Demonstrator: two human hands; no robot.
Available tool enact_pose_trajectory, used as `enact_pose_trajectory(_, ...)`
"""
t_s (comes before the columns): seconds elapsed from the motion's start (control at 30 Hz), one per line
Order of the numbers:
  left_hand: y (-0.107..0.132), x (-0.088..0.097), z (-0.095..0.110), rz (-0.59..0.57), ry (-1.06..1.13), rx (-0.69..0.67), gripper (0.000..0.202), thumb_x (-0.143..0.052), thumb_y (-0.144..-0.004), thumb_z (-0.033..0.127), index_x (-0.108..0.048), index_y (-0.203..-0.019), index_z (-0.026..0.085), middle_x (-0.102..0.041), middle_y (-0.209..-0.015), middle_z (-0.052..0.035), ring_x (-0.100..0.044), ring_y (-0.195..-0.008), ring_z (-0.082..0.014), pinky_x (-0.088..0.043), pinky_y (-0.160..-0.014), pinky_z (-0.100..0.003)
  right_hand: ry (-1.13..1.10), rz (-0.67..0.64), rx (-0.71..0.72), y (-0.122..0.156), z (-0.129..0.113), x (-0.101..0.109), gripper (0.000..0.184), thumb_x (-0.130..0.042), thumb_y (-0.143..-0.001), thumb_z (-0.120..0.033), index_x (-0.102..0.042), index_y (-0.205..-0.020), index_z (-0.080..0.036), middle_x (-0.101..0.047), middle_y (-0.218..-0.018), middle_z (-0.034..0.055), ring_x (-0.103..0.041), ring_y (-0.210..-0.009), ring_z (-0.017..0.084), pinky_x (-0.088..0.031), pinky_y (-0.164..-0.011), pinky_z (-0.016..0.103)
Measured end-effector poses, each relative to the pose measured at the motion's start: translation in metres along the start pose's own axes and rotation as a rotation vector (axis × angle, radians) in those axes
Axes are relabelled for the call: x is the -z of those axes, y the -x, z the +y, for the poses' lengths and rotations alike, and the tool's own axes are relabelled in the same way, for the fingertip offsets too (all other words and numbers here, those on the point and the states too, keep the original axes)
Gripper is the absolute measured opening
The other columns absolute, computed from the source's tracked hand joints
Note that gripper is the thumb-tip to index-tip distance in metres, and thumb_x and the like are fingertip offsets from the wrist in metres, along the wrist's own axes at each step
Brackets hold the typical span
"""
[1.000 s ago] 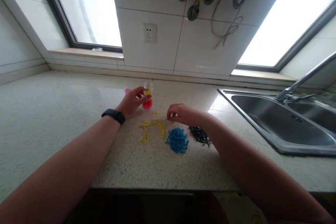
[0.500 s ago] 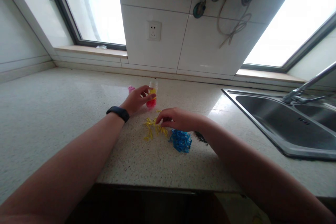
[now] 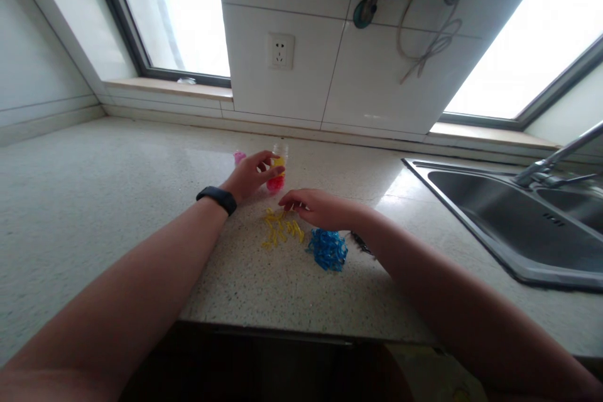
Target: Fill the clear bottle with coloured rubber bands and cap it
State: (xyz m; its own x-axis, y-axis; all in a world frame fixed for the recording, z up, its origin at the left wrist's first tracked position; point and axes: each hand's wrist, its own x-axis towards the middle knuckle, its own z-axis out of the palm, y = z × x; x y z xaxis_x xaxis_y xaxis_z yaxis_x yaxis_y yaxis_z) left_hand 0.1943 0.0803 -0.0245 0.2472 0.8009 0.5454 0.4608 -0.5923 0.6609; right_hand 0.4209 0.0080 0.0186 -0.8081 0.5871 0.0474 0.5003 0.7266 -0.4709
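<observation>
My left hand (image 3: 252, 176) is closed round the side of a clear plastic bottle (image 3: 281, 151), which stands upright on the counter. Red pieces (image 3: 275, 184) fill its bottom, with yellow ones above them. Close to its right, my right hand (image 3: 318, 207) is held low over the far edge of some scattered yellow strips (image 3: 277, 229). Its fingers are bent together; whatever they hold is too small to make out. A heap of blue strips (image 3: 328, 250) lies just below that hand. Some dark strips (image 3: 360, 242) are partly covered by my right forearm.
Behind my left hand sits a small pink pile (image 3: 239, 156). To the right, a steel sink (image 3: 471, 226) with a tap (image 3: 537, 169) is set into the speckled counter (image 3: 141, 188). A tiled wall with a socket (image 3: 281, 51) rises behind.
My right hand has moved slightly away from the yellow strips, up toward the bottle. The left hand keeps its hold on the bottle. The whole view has shifted a little.
</observation>
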Motion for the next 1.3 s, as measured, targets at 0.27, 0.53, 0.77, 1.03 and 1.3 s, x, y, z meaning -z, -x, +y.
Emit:
enact_pose_trajectory(0.27,-0.001,0.0,0.001,-0.017,0.0,0.005,0.038,-0.069,-0.085,0.049,-0.066,-0.105,0.017,-0.061,-0.083,-0.0032,-0.051,-0.066,-0.0106,-0.042,-0.06,-0.023,0.163,0.024,0.035,-0.003,0.001,-0.005,0.05,-0.047,-0.09,-0.014,-0.051,-0.14,-0.011,-0.052,-0.144,0.0166,-0.044,-0.135,0.026,-0.031,-0.115,0.047)
enact_pose_trajectory(0.53,-0.001,0.0,-0.002,0.009,-0.003,0.002,0.04,-0.067,-0.086,0.052,-0.066,-0.106,0.017,-0.063,-0.087,-0.0042,-0.053,-0.069,-0.0116,-0.044,-0.063,-0.024,0.076,-0.193,0.103,-0.005,-0.021,-0.01,0.055,-0.043,-0.093,-0.018,-0.045,-0.147,-0.009,-0.045,-0.15,0.0167,-0.037,-0.141,0.027,-0.026,-0.118,0.047)
enact_pose_trajectory(0.77,-0.001,0.001,-0.001,-0.005,-0.001,0.004,0.041,-0.066,-0.086,0.053,-0.066,-0.107,0.017,-0.063,-0.086,-0.0042,-0.053,-0.068,-0.0116,-0.043,-0.062,-0.024,-0.213,-0.183,0.141,-0.001,-0.028,0.0,0.048,-0.044,-0.088,-0.006,-0.057,-0.134,-0.013,-0.061,-0.134,0.0111,-0.057,-0.121,0.017,-0.044,-0.104,0.034)
enact_pose_trajectory(1.03,-0.001,0.001,0.0,-0.003,0.007,0.002,0.039,-0.067,-0.086,0.048,-0.066,-0.109,0.017,-0.061,-0.083,-0.0031,-0.051,-0.067,-0.0109,-0.043,-0.062,-0.024,0.008,-0.085,0.091,0.012,0.0,0.014,0.056,-0.054,-0.08,-0.005,-0.056,-0.135,-0.014,-0.06,-0.132,0.0131,-0.058,-0.116,0.02,-0.046,-0.102,0.037)
enact_pose_trajectory(1.3,-0.001,0.001,0.001,0.001,0.027,0.008,0.041,-0.069,-0.085,0.047,-0.066,-0.112,0.017,-0.059,-0.083,-0.0026,-0.05,-0.066,-0.0102,-0.042,-0.06,-0.023,0.029,-0.202,0.128,0.006,-0.017,0.009,0.052,-0.056,-0.079,-0.001,-0.061,-0.129,-0.014,-0.061,-0.128,0.0126,-0.062,-0.102,0.016,-0.049,-0.093,0.03)
